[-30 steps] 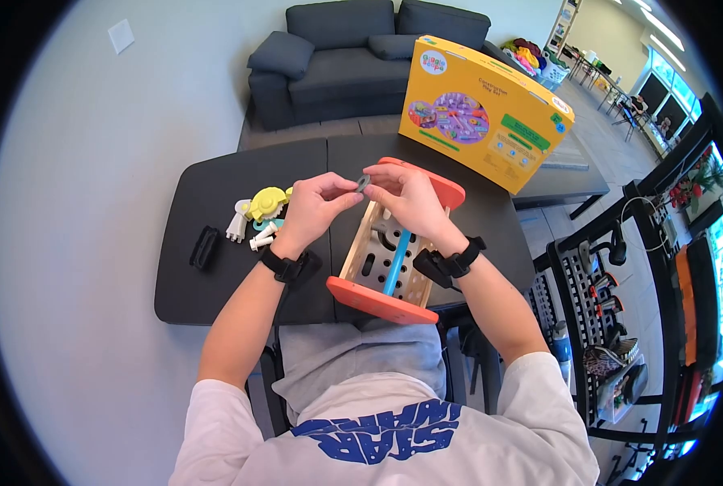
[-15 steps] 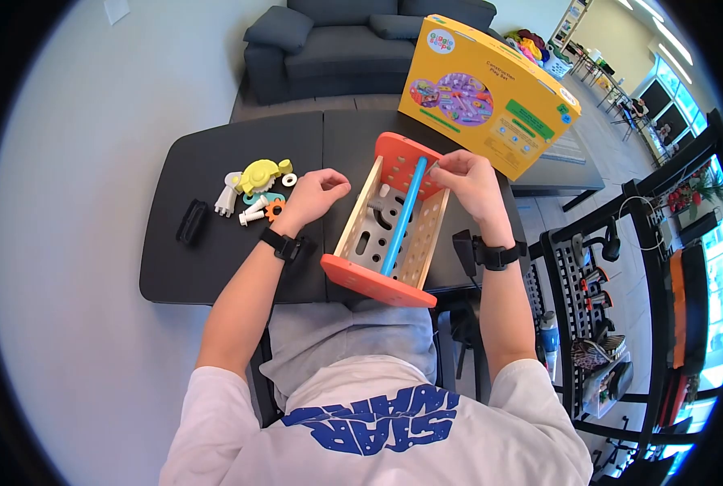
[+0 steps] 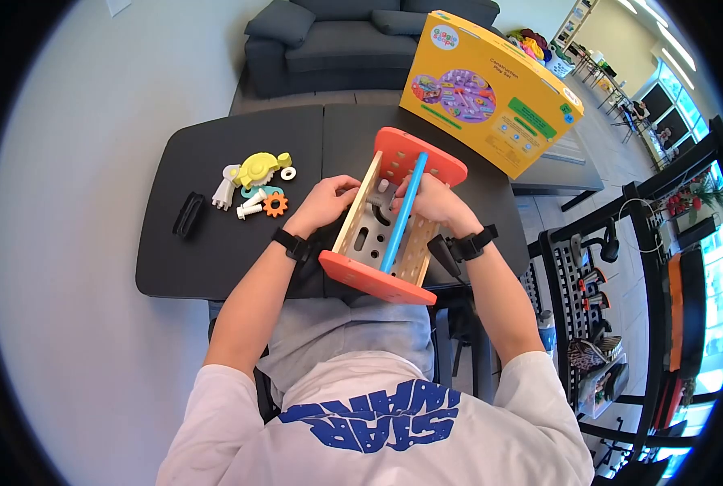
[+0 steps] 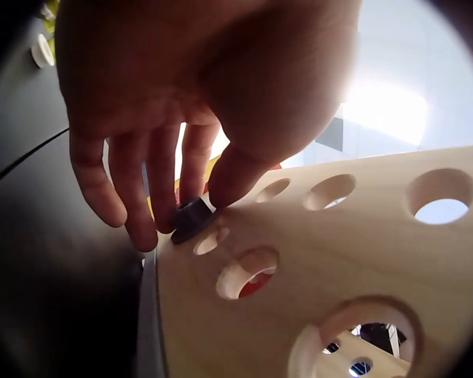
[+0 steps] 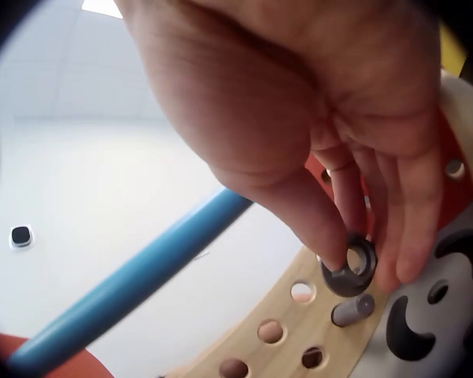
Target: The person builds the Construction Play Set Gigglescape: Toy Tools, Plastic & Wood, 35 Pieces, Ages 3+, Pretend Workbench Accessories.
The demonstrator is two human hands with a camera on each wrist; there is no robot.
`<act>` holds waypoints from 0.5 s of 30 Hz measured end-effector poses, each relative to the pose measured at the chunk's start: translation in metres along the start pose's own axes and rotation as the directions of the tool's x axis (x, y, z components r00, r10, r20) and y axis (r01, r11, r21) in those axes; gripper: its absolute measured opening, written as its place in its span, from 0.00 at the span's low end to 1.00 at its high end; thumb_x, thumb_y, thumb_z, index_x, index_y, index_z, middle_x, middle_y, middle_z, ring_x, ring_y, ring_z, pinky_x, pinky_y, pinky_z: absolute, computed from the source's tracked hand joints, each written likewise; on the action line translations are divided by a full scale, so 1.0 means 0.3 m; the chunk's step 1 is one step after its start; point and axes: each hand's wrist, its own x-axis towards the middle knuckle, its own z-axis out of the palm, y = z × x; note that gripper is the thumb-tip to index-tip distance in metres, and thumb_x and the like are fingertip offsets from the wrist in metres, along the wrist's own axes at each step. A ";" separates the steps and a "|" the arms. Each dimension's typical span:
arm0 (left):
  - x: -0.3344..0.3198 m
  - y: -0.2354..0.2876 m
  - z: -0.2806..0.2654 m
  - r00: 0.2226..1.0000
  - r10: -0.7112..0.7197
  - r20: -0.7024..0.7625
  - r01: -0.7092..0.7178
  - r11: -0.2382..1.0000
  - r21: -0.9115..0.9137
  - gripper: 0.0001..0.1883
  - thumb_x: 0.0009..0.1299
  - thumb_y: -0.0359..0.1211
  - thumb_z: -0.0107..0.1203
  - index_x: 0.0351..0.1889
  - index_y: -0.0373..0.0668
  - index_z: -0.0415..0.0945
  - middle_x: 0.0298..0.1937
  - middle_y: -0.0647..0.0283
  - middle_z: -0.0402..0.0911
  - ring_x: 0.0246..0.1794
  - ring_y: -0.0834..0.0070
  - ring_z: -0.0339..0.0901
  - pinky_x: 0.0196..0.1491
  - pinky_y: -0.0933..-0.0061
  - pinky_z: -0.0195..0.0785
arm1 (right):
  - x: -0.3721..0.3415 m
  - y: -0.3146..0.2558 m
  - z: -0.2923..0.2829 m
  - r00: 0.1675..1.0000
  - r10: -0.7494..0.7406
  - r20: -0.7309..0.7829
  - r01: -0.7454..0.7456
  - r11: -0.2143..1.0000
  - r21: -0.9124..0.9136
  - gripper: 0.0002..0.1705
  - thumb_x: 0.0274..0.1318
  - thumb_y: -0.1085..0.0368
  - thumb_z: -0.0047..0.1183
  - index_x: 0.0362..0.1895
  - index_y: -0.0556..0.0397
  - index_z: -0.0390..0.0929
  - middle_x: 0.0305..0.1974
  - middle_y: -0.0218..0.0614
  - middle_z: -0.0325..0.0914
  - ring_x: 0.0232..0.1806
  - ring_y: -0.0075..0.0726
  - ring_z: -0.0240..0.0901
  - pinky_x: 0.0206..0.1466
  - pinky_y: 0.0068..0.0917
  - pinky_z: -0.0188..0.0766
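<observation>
A wooden toy workbench with red end panels (image 3: pixel 377 279) and a blue bar (image 3: pixel 404 212) stands between the hands. At its left side panel (image 4: pixel 362 236), outside, my left hand (image 3: pixel 322 204) pinches the head of a dark grey bolt (image 4: pixel 192 219) between thumb and fingers. The bolt's grey end (image 5: pixel 353 311) pokes through a hole on the inner side. My right hand (image 3: pixel 436 201) reaches inside past the blue bar, pinching a dark grey nut (image 5: pixel 350 268) just above the bolt's end, apparently not threaded on it.
To the left on the black table (image 3: pixel 215 146) lie a yellow toy saw (image 3: pixel 258 170), a white ring (image 3: pixel 288 173), an orange gear (image 3: pixel 275 204), white bolts (image 3: pixel 249 209) and a black object (image 3: pixel 189 215). A large yellow box (image 3: pixel 491 93) stands behind the workbench.
The hands were together over the workbench with the grey nut, then parted. My left hand has moved right to the side panel; my right hand has come from the far red panel into the workbench.
</observation>
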 end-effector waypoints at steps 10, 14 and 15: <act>0.005 -0.004 0.019 0.997 -0.068 -0.043 0.069 0.998 0.013 0.17 0.80 0.39 0.54 0.53 0.33 0.81 0.42 0.64 0.86 0.41 0.80 0.79 0.47 0.75 0.72 | 0.116 0.093 0.038 0.979 0.041 0.198 -0.099 0.950 0.296 0.11 0.58 0.70 0.67 0.39 0.61 0.78 0.35 0.44 0.87 0.39 0.36 0.88 0.41 0.25 0.86; 0.013 -0.011 0.015 0.994 -0.090 -0.058 0.091 0.996 0.022 0.18 0.80 0.41 0.54 0.48 0.33 0.83 0.36 0.63 0.86 0.35 0.79 0.80 0.42 0.74 0.73 | 0.124 0.090 0.060 0.981 0.060 0.186 -0.111 0.955 0.274 0.11 0.59 0.70 0.66 0.39 0.61 0.77 0.35 0.43 0.86 0.38 0.36 0.88 0.41 0.24 0.86; 0.020 -0.023 0.017 0.995 -0.070 -0.073 0.072 0.997 0.023 0.18 0.79 0.42 0.55 0.46 0.33 0.83 0.34 0.61 0.87 0.32 0.78 0.81 0.39 0.73 0.74 | 0.124 0.092 0.063 0.980 0.063 0.189 -0.121 0.941 0.316 0.10 0.59 0.70 0.66 0.38 0.61 0.77 0.35 0.42 0.86 0.37 0.37 0.88 0.40 0.25 0.86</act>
